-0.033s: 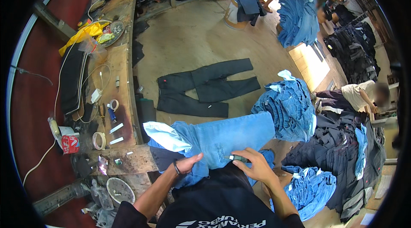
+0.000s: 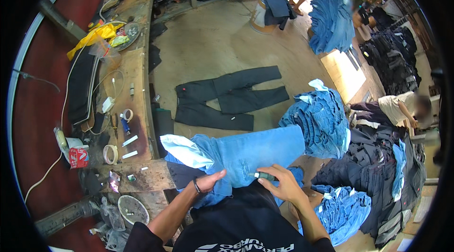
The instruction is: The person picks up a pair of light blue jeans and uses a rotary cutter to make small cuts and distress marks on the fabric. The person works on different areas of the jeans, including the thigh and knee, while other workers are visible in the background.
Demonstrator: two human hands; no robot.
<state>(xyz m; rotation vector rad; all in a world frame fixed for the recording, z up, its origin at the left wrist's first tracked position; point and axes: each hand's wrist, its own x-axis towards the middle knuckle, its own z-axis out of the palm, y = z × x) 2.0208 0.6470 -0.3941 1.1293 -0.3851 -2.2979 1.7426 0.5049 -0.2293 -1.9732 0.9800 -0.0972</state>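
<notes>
Head view, blue jeans (image 2: 272, 145): spread before the black shirt (image 2: 241, 219).
Right hand (image 2: 282, 182): fingers curled closed around green cylindrical tool (image 2: 267, 176), tip over denim.
Left hand (image 2: 209, 182): thumb on denim, others hidden; grip impossible to tell.
Workbench edge (image 2: 150, 110): near left end.
Floor (image 2: 227, 30): stretching beyond dark trousers (image 2: 239, 98).

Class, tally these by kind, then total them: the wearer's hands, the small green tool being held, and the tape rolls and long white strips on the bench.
Wearer's hands: 2
Green tool: 1
Tape rolls: 2
Long white strips: 2
Total: 7
</notes>
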